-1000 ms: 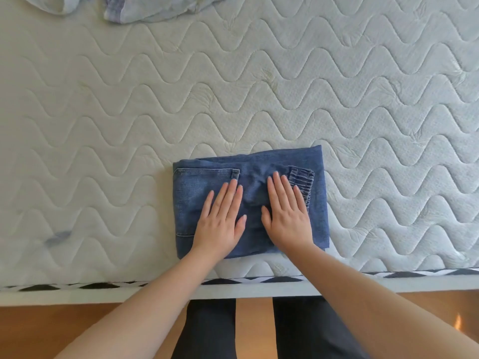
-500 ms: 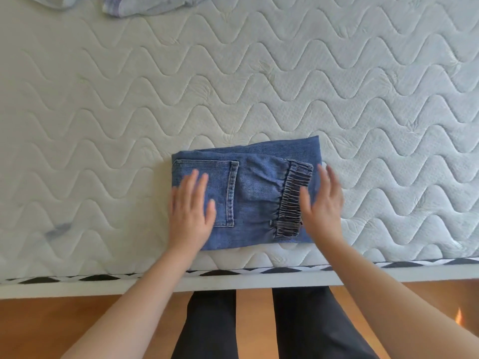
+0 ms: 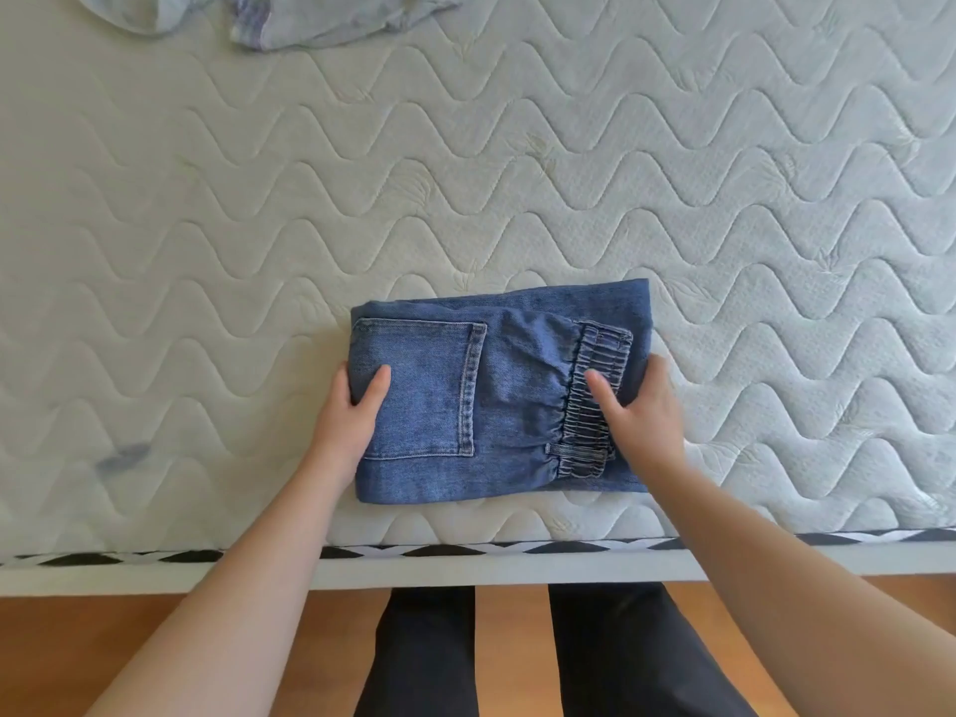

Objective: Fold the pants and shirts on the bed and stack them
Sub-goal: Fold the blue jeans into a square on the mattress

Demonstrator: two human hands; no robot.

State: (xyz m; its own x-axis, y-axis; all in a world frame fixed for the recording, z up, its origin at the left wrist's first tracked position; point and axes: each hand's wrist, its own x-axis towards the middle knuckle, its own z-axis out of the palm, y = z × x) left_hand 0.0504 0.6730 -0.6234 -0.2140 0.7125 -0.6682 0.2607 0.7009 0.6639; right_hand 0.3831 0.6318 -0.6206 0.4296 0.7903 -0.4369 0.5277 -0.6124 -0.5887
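A pair of blue denim pants [image 3: 517, 385], folded into a compact rectangle with a back pocket and the elastic waistband on top, lies near the front edge of the bed. My left hand [image 3: 352, 416] grips its left edge, thumb on top and fingers hidden beneath. My right hand [image 3: 641, 411] grips the right edge by the waistband, thumb on top and fingers tucked under the fold. A crumpled pale blue shirt [image 3: 310, 18] lies at the far top left of the bed, partly cut off by the frame.
The white quilted mattress [image 3: 517, 173] stretches wide around the pants. A small dark smudge [image 3: 124, 455] marks it at the left. Its black-and-white trimmed front edge [image 3: 517, 551] runs just below the pants; wooden floor and my dark trouser legs lie below.
My hands slid apart from pressing flat on top of the pants to their left and right edges, where the fingers now curl under the fold.
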